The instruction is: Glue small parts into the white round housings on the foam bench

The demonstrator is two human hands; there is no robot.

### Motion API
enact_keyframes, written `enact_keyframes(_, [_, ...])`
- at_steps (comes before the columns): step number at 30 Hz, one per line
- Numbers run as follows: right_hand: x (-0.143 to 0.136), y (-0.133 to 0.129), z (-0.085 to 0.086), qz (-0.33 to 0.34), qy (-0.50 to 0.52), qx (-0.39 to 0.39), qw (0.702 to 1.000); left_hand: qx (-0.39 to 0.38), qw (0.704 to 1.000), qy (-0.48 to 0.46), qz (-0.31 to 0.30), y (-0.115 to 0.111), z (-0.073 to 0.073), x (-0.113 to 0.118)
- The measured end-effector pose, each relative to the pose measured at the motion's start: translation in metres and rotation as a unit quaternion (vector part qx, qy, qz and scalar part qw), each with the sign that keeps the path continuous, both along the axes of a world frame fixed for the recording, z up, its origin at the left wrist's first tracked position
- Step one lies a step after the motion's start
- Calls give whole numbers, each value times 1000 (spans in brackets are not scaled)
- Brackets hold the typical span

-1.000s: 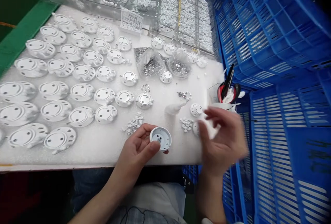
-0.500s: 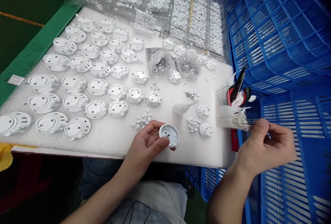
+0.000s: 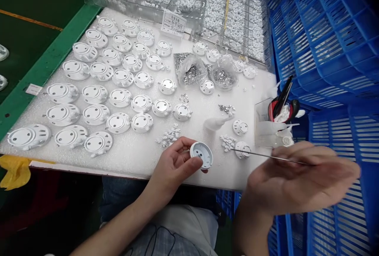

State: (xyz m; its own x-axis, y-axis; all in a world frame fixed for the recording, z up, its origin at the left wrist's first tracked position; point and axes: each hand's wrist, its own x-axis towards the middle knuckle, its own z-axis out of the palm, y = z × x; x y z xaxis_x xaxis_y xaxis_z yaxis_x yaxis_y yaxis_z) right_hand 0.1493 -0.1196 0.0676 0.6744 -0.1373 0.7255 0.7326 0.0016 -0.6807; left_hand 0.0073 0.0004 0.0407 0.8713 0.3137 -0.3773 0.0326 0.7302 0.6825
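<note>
My left hand (image 3: 174, 161) grips a round white plastic housing (image 3: 201, 151) between thumb and fingers, its hollow side tilted up towards me. Two small dark holes show inside it. In my right hand (image 3: 302, 185), blurred by motion, is a thin metal rod (image 3: 266, 156) that points left over the table. The rod's tip passes above a small white housing (image 3: 242, 149) near a heap of small white pieces (image 3: 227, 143). A white pointed-nozzle bottle (image 3: 213, 124) stands beyond my left hand. Another heap of white pieces (image 3: 170, 134) lies left of it.
Rows of white housings (image 3: 96, 114) cover the table's left side. Bags of small metal parts (image 3: 191, 70) lie behind. Divided clear trays (image 3: 204, 7) line the back. A clear holder (image 3: 262, 135) with scissors (image 3: 284, 106) stands right, beside blue crates (image 3: 314, 39).
My right hand has drawn back from the clear holder and turned, and the thin metal rod now shows plainly in it, pointing left. My left hand keeps hold of the housing. The view has shifted slightly.
</note>
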Motion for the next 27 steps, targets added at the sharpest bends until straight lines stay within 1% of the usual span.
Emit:
enact_keyframes(1, [-6, 12, -3, 16, -12, 14, 1000, 4, 1000, 3, -2, 0, 0, 0])
enact_keyframes(2, [-10, 21, -6, 34, -3, 13, 999, 7, 1000, 6, -2, 0, -1, 0])
enact_keyframes(5, [-15, 31, -15, 65, 14, 6, 998, 10, 1000, 9, 1, 0, -1, 0])
enact_keyframes(11, [-14, 28, -22, 98, 27, 4, 995, -2, 1000, 0, 2, 1, -2, 1])
enact_keyframes(14, [-15, 29, -24, 100, 34, -4, 994, -1, 1000, -1, 2, 0, -1, 0])
enact_keyframes(18, [-14, 29, -25, 91, 32, -16, 995, -3, 1000, -4, 2, 0, -1, -1])
enact_keyframes(21, [-12, 28, -22, 75, 39, 11, 996, -2, 1000, 0, 3, 0, -2, 0])
enact_keyframes(24, [-10, 20, -17, 59, 43, 26, 997, -4, 1000, -2, 4, 1, -3, 0])
enact_keyframes(25, [-9, 14, -16, 56, 43, 13, 997, -6, 1000, -4, 4, 1, -4, 0])
enact_keyframes(27, [-3, -2, -14, 54, 53, -50, 996, -8, 1000, -8, 1, 1, -4, -1])
